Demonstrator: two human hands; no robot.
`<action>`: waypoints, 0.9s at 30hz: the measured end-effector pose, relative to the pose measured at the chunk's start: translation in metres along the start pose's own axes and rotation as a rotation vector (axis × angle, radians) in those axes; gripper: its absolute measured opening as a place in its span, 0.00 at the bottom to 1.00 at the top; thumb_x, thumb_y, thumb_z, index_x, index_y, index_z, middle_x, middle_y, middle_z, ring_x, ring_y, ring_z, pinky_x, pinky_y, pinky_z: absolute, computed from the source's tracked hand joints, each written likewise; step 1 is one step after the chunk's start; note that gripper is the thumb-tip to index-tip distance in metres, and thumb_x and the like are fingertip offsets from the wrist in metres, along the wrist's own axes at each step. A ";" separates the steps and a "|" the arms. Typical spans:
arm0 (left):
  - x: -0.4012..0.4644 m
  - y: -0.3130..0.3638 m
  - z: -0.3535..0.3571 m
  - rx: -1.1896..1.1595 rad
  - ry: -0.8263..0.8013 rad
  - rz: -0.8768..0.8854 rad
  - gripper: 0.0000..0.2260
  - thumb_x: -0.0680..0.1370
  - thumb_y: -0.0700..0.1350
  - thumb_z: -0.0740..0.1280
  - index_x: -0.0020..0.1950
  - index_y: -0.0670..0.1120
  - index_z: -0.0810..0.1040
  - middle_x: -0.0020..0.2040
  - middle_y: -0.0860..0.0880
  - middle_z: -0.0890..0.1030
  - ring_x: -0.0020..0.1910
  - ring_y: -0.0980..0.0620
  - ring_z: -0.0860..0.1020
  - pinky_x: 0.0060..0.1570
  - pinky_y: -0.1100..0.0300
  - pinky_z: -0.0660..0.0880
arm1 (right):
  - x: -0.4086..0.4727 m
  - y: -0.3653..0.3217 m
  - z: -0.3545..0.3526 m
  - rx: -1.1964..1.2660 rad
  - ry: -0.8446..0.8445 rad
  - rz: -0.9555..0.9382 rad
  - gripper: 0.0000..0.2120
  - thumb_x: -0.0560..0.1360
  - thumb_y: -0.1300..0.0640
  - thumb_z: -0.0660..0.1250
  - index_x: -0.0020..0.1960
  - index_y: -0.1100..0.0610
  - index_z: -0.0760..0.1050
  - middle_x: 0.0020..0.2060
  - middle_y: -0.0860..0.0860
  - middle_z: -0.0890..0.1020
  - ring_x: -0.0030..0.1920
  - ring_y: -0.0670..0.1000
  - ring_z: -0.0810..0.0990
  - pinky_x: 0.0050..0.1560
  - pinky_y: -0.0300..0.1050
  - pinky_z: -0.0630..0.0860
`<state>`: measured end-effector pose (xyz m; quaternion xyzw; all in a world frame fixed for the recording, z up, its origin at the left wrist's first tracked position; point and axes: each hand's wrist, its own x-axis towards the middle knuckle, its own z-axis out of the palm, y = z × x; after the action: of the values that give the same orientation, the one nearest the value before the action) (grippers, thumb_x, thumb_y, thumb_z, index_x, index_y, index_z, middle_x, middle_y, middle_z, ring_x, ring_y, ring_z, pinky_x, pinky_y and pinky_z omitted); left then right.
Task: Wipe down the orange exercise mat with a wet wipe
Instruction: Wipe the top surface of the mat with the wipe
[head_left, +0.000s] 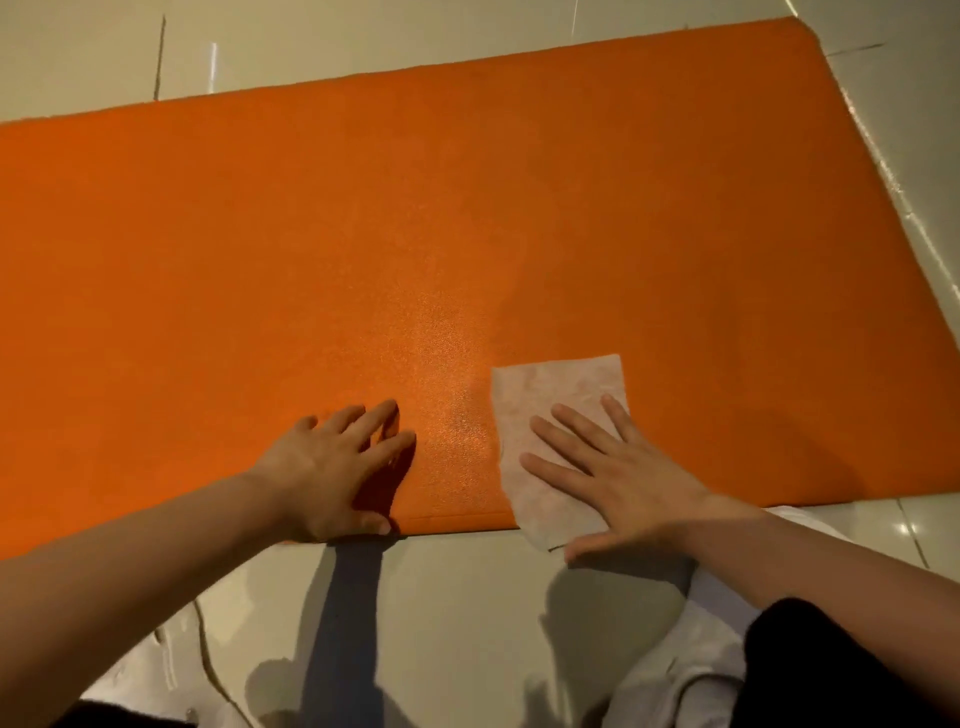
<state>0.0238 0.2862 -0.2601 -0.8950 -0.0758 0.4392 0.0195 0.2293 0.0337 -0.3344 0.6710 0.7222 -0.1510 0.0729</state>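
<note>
The orange exercise mat lies flat on a pale tiled floor and fills most of the view. A white wet wipe lies spread near the mat's front edge, its lower corner hanging over onto the floor. My right hand presses flat on the wipe with straight, spread fingers. My left hand rests on the mat to the left of the wipe, fingers straight, thumb at the mat's front edge. A damp sheen shows on the mat between the two hands.
Pale floor tiles surround the mat on all sides. The mat's right end with a rounded corner is at the upper right. White and dark clothing shows at the bottom right, and a thin cord at the bottom left.
</note>
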 end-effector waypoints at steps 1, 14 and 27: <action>-0.008 -0.005 0.003 0.034 0.005 0.038 0.43 0.74 0.75 0.52 0.79 0.58 0.34 0.80 0.48 0.34 0.80 0.44 0.46 0.74 0.46 0.56 | -0.004 -0.002 0.001 -0.011 0.022 0.017 0.42 0.71 0.27 0.53 0.77 0.49 0.58 0.76 0.58 0.61 0.76 0.59 0.56 0.69 0.68 0.52; -0.021 -0.030 0.091 -0.141 0.511 -0.002 0.53 0.57 0.66 0.79 0.77 0.49 0.64 0.73 0.41 0.70 0.69 0.39 0.67 0.50 0.35 0.77 | 0.009 -0.036 -0.073 -0.110 0.083 -0.048 0.35 0.52 0.46 0.83 0.55 0.61 0.83 0.50 0.61 0.84 0.45 0.59 0.85 0.31 0.51 0.82; -0.109 -0.046 0.032 -0.163 1.121 -0.028 0.14 0.81 0.44 0.62 0.64 0.46 0.80 0.61 0.40 0.82 0.58 0.37 0.81 0.51 0.36 0.79 | -0.024 -0.020 -0.060 0.105 0.416 0.123 0.32 0.79 0.36 0.56 0.71 0.60 0.64 0.69 0.61 0.70 0.67 0.61 0.70 0.66 0.58 0.69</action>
<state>-0.0724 0.3143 -0.1899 -0.9888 -0.0995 -0.1110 -0.0067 0.2176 0.0285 -0.2683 0.7332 0.6707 -0.0421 -0.1038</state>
